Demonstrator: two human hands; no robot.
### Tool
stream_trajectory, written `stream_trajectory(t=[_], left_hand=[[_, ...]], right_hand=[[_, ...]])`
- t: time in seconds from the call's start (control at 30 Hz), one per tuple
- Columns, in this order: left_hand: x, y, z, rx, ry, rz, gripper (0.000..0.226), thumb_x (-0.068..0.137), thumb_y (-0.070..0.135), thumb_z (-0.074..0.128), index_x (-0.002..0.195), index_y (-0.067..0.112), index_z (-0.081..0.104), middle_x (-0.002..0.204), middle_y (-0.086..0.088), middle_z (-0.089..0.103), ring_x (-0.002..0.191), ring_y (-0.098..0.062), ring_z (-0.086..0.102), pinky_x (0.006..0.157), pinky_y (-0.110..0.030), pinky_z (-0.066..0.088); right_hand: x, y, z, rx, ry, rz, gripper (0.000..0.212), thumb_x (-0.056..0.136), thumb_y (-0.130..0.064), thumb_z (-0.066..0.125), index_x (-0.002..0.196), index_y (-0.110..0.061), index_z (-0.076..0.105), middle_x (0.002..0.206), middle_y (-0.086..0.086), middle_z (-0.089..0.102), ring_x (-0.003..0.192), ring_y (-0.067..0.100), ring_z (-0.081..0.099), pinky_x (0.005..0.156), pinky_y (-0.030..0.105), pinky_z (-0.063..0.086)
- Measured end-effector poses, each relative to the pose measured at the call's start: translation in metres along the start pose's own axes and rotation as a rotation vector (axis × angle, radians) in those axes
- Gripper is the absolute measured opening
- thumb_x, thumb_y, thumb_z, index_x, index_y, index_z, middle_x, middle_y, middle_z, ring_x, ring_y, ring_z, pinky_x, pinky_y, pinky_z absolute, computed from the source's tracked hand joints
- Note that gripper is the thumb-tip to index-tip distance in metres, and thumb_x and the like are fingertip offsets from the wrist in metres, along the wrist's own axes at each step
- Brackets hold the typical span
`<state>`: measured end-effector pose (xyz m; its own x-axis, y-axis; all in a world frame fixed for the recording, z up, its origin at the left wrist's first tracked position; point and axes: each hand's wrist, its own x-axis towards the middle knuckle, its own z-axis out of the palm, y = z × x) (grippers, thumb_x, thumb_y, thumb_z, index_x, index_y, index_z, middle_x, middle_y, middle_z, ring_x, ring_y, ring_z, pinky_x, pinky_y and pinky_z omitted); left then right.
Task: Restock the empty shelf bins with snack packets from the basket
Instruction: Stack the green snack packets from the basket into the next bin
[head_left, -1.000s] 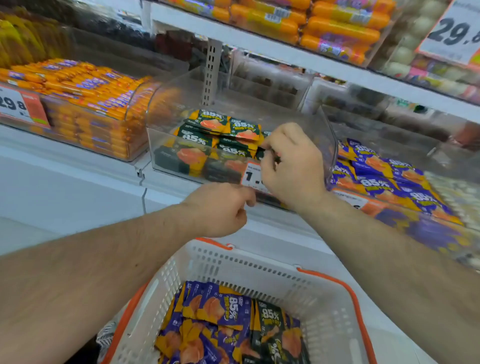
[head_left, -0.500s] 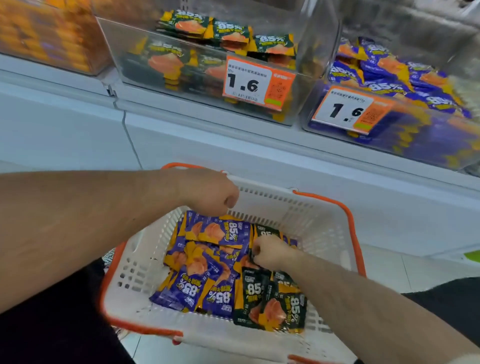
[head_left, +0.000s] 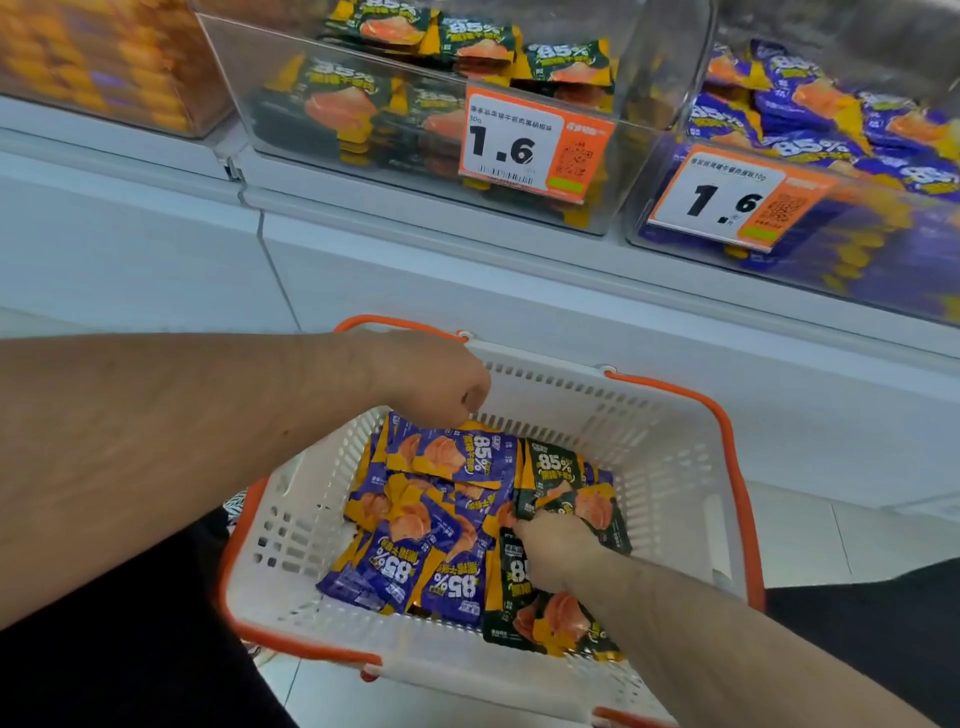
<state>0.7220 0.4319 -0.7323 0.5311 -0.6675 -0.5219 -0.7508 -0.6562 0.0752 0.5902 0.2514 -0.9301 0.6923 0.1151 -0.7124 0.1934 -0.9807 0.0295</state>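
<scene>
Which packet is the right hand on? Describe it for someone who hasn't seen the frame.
Start at the white basket with orange handles below the shelf. Its packets lie in two groups: purple packets on the left, dark green on the right. The right hand rests on the dark green packet mid-right, beside the purple ones.

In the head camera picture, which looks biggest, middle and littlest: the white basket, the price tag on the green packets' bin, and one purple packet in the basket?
1. White basket, biggest by far.
2. Price tag on the green bin.
3. Purple packet; it looks close to the tag's size, and the two sit at different distances from the camera, so this order is unsure.
</scene>
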Motion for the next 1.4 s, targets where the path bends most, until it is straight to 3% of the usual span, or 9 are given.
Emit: stream_trajectory(t=[0.2, 0.33, 0.6, 0.77, 0.93, 1.0, 1.17, 1.3, 1.4], left_hand=[[-0.003, 0.0, -0.001, 0.001, -0.016, -0.009, 0.029, 0.096, 0.027, 0.046, 0.12, 0.03, 0.061, 0.128, 0.001, 0.06, 0.092, -0.017, 0.06, 0.075, -0.03, 0.054], [-0.009, -0.011, -0.007, -0.084, -0.031, -0.052, 0.031, 0.097, 0.031, 0.05, 0.126, 0.026, 0.057, 0.126, 0.003, 0.06, 0.103, -0.016, 0.056, 0.084, -0.03, 0.046], [-0.018, -0.03, -0.022, -0.52, 0.082, -0.15, 0.064, 0.092, 0.042, 0.062, 0.144, 0.016, 0.033, 0.137, -0.003, 0.05, 0.116, -0.02, 0.052, 0.087, -0.025, 0.039], [-0.02, -0.035, -0.029, -0.741, 0.266, -0.07, 0.04, 0.08, 0.025, 0.075, 0.115, 0.017, 0.057, 0.105, 0.0, 0.068, 0.099, -0.022, 0.065, 0.087, -0.04, 0.052], [-0.04, -0.05, -0.057, -1.007, 0.525, -0.054, 0.027, 0.088, 0.007, 0.069, 0.112, 0.016, 0.062, 0.103, -0.006, 0.073, 0.099, -0.027, 0.067, 0.089, -0.043, 0.053], [-0.049, -0.058, -0.068, -1.097, 0.615, -0.055, 0.022, 0.089, 0.005, 0.066, 0.107, 0.018, 0.062, 0.097, -0.001, 0.073, 0.095, -0.024, 0.067, 0.084, -0.038, 0.053], [-0.059, -0.07, -0.084, -1.287, 0.754, -0.053, 0.018, 0.092, 0.004, 0.063, 0.103, 0.017, 0.061, 0.091, -0.001, 0.074, 0.09, -0.021, 0.068, 0.075, -0.037, 0.053], [-0.065, -0.073, -0.095, -1.425, 0.922, -0.073, 0.012, 0.094, 0.008, 0.062, 0.093, 0.02, 0.061, 0.08, 0.007, 0.072, 0.071, -0.007, 0.068, 0.06, -0.024, 0.052], [-0.072, -0.09, -0.098, -1.351, 1.156, -0.322, 0.011, 0.092, 0.023, 0.061, 0.082, 0.021, 0.057, 0.08, 0.003, 0.067, 0.07, -0.011, 0.062, 0.063, -0.027, 0.05]], right_hand=[[-0.008, -0.012, -0.013, 0.003, 0.08, -0.03, 0.035, 0.088, -0.01, 0.057, 0.123, -0.018, 0.057, 0.124, 0.012, 0.051, 0.116, 0.032, 0.047, 0.099, 0.047, 0.037], [-0.008, -0.003, -0.061, 0.4, 0.044, -0.065, 0.018, 0.097, -0.01, 0.05, 0.112, -0.019, 0.055, 0.117, 0.006, 0.059, 0.099, 0.022, 0.054, 0.078, 0.034, 0.044], [-0.041, 0.014, -0.197, 0.63, 0.467, -0.18, 0.013, 0.095, -0.018, 0.058, 0.108, -0.019, 0.061, 0.112, 0.003, 0.066, 0.103, 0.025, 0.061, 0.09, 0.039, 0.05], [-0.082, 0.012, -0.259, 0.845, 0.635, -0.295, 0.011, 0.096, -0.01, 0.057, 0.093, -0.02, 0.054, 0.059, -0.016, 0.053, 0.058, 0.009, 0.045, 0.062, 0.026, 0.038], [-0.112, 0.001, -0.267, 0.957, 1.381, -0.162, 0.029, 0.083, 0.002, 0.061, 0.078, -0.022, 0.046, 0.084, 0.004, 0.051, 0.071, 0.007, 0.047, 0.063, 0.008, 0.036], [-0.115, -0.005, -0.261, 0.854, 1.504, -0.165, 0.028, 0.077, 0.001, 0.064, 0.077, -0.021, 0.046, 0.084, 0.0, 0.047, 0.076, 0.0, 0.045, 0.065, 0.008, 0.034], [-0.113, -0.031, -0.274, 1.162, 1.155, -0.349, 0.033, 0.081, -0.006, 0.074, 0.085, -0.033, 0.056, 0.078, -0.021, 0.063, 0.064, 0.01, 0.051, 0.06, 0.022, 0.042], [-0.112, -0.039, -0.314, 1.256, 1.159, -0.332, 0.027, 0.079, -0.002, 0.077, 0.092, -0.026, 0.07, 0.086, -0.01, 0.073, 0.078, 0.017, 0.068, 0.071, 0.03, 0.057], [-0.112, -0.035, -0.357, 1.413, 1.168, -0.303, 0.029, 0.081, 0.007, 0.068, 0.1, -0.014, 0.071, 0.085, -0.005, 0.071, 0.07, 0.014, 0.06, 0.052, 0.018, 0.05]])
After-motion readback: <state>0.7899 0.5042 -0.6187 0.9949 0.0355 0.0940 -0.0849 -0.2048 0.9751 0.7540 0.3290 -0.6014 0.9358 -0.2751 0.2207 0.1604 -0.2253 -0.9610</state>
